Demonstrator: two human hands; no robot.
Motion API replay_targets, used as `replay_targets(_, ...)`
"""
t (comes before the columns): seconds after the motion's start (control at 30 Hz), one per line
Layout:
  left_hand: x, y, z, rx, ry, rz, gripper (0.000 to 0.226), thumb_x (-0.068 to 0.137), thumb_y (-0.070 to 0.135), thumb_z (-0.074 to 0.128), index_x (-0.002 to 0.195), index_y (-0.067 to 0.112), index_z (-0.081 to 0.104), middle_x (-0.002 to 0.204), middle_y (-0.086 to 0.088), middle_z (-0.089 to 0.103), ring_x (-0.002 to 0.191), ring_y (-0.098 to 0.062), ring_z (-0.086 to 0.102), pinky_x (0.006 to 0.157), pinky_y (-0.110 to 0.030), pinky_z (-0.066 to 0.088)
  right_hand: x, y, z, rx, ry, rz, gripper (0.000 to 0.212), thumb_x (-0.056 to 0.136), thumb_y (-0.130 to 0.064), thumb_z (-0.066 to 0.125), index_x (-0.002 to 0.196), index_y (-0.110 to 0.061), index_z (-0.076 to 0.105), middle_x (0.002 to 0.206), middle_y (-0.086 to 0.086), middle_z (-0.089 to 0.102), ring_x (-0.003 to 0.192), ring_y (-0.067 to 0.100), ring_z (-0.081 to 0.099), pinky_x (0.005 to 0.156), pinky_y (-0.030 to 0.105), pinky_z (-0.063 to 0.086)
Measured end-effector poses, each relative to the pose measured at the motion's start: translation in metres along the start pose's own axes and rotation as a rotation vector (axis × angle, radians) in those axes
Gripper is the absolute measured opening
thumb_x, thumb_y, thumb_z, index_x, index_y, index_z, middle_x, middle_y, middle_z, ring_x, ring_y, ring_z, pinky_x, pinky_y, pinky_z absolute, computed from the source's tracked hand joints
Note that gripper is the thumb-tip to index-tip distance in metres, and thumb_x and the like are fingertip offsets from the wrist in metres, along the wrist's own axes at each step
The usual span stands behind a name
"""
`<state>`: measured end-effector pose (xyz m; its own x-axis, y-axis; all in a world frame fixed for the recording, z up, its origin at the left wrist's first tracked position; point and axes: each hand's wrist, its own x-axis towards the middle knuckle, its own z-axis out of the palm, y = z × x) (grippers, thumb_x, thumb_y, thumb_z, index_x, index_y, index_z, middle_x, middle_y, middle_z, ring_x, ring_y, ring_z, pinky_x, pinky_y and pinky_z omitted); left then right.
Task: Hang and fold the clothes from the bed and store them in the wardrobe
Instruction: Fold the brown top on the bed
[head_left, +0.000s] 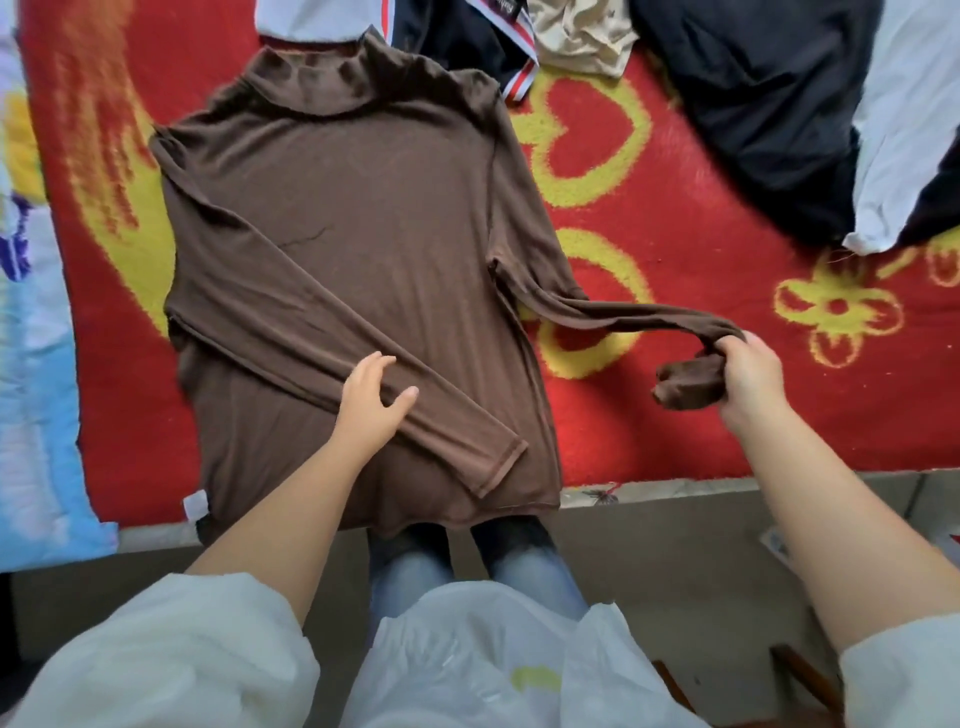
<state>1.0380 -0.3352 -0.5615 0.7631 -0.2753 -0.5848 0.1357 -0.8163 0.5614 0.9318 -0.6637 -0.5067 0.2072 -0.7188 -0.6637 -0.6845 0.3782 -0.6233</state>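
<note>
A brown long-sleeved turtleneck top (358, 218) lies flat on the red bed blanket (649, 426), collar away from me, hem at the bed's near edge. One sleeve is folded diagonally across its front. My left hand (371, 397) rests on that folded sleeve with fingers spread and straight. The other sleeve stretches out to the right, lifted off the blanket, and my right hand (750, 379) grips it near the cuff, which hangs bunched below my fingers.
More clothes lie at the far side of the bed: a dark navy garment (769, 104) with a white piece (904, 119) on the right, a beige cloth (582, 36), and a striped dark garment (467, 36). A pale blue printed sheet (36, 364) runs along the left.
</note>
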Motion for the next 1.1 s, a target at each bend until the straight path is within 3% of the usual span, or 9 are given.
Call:
replay_targets(0.13, -0.012, -0.009, -0.033, -0.102, 0.138, -0.065, 0.038, 0.088, 0.010, 0.059, 0.123, -0.003, 0.051, 0.126, -0.020, 0.048, 0.118, -0.032, 0.045, 0.101, -0.036, 0.035, -0.064, -0.063, 0.042, 0.149, -0.118, -0.311, 0.034, 0.086, 0.008, 0.038, 0.082, -0.021, 0.053, 0.080, -0.003, 0.055, 0.071, 0.006, 0.052, 0.072, 0.021, 0.043)
replay_targets(0.23, -0.025, -0.026, -0.064, -0.123, 0.165, -0.115, 0.033, 0.090, 0.011, 0.057, 0.120, -0.002, 0.053, 0.123, -0.019, 0.051, 0.115, -0.029, 0.047, 0.092, -0.025, 0.033, -0.134, -0.061, 0.092, 0.088, -0.518, -0.399, 0.032, 0.083, 0.007, 0.052, 0.104, -0.017, 0.053, 0.094, -0.005, 0.057, 0.081, -0.001, 0.056, 0.077, 0.017, 0.046)
replay_targets(0.33, -0.035, -0.051, -0.099, -0.134, 0.153, -0.170, 0.030, 0.091, 0.012, 0.054, 0.119, -0.001, 0.055, 0.121, -0.018, 0.055, 0.115, -0.030, 0.049, 0.092, -0.029, 0.035, -0.184, -0.022, 0.135, -0.386, -0.965, -0.320, 0.052, 0.088, -0.003, 0.058, 0.135, -0.016, 0.040, 0.117, -0.005, 0.051, 0.108, 0.001, 0.049, 0.094, 0.016, 0.038)
replay_targets(0.43, -0.039, -0.081, -0.130, -0.148, 0.111, -0.271, 0.029, 0.094, 0.014, 0.051, 0.118, 0.000, 0.055, 0.118, -0.017, 0.057, 0.112, -0.030, 0.051, 0.090, -0.032, 0.037, -0.189, 0.025, 0.154, -0.595, -0.778, -0.227, 0.044, 0.091, -0.014, 0.055, 0.134, -0.012, 0.045, 0.125, 0.003, 0.053, 0.117, 0.014, 0.051, 0.087, 0.012, 0.034)
replay_targets(0.57, -0.031, -0.105, -0.137, -0.201, -0.043, -0.368, 0.028, 0.094, 0.027, 0.050, 0.112, 0.006, 0.057, 0.113, -0.013, 0.059, 0.113, -0.031, 0.054, 0.091, -0.037, 0.041, -0.167, 0.069, 0.158, -0.700, -0.547, -0.101, 0.015, 0.095, -0.016, 0.047, 0.100, -0.011, 0.060, 0.091, 0.003, 0.060, 0.074, 0.009, 0.053, 0.065, 0.020, 0.037)
replay_targets(0.67, -0.023, -0.114, -0.122, -0.070, -0.176, -0.416, 0.053, 0.090, 0.037, 0.055, 0.130, 0.003, 0.046, 0.131, -0.012, 0.051, 0.122, -0.028, 0.047, 0.098, -0.033, 0.036, -0.156, 0.082, 0.167, -0.622, -0.478, -0.005, 0.017, 0.096, -0.013, 0.044, 0.084, -0.012, 0.057, 0.076, 0.003, 0.059, 0.064, 0.010, 0.050, 0.065, 0.020, 0.039)
replay_targets(0.8, -0.020, -0.119, -0.102, 0.189, -0.151, -0.345, 0.058, 0.084, 0.040, 0.063, 0.126, 0.003, 0.048, 0.128, -0.016, 0.049, 0.119, -0.031, 0.047, 0.095, -0.035, 0.038, -0.144, 0.075, 0.191, -0.544, -0.440, 0.074, 0.022, 0.096, -0.011, 0.043, 0.077, -0.016, 0.053, 0.070, 0.000, 0.055, 0.060, 0.010, 0.049, 0.060, 0.018, 0.040)
replay_targets(0.97, -0.036, -0.112, -0.092, 0.466, -0.080, -0.156, 0.059, 0.084, 0.034, 0.063, 0.130, 0.007, 0.037, 0.130, -0.014, 0.040, 0.119, -0.031, 0.039, 0.093, -0.037, 0.037, -0.128, 0.057, 0.233, -0.383, -0.333, 0.122, 0.012, 0.097, -0.013, 0.041, 0.102, -0.014, 0.051, 0.089, 0.005, 0.054, 0.073, 0.014, 0.054, 0.058, 0.018, 0.043)
replay_targets(1.1, -0.046, -0.121, -0.081, 0.639, -0.062, 0.061, 0.057, 0.080, 0.053, 0.060, 0.114, 0.010, 0.045, 0.118, -0.008, 0.044, 0.107, -0.026, 0.043, 0.085, -0.034, 0.037, -0.113, 0.043, 0.265, -0.091, -0.200, 0.193, 0.042, 0.097, -0.014, 0.044, 0.136, -0.002, 0.034, 0.108, 0.014, 0.055, 0.107, 0.027, 0.056, 0.079, 0.028, 0.048)
